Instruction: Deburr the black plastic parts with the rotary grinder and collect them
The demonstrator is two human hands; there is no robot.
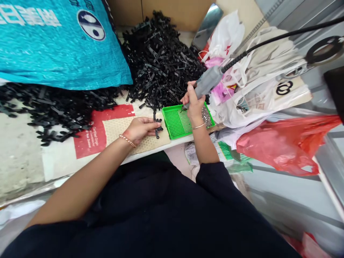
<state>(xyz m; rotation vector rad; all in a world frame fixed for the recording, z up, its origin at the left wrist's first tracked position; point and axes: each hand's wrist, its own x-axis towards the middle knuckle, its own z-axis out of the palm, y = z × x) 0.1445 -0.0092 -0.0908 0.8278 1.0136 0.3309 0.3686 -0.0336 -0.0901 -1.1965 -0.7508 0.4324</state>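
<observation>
Slim black parts (157,134) with rounded ends are being held beside the tray (168,129), room being bounded behind by the pile (161,53) and in front by the bench edge (172,144), the parts being pinched by the left hand (140,129), a driver (208,81) being gripped by the right hand (194,103).
</observation>
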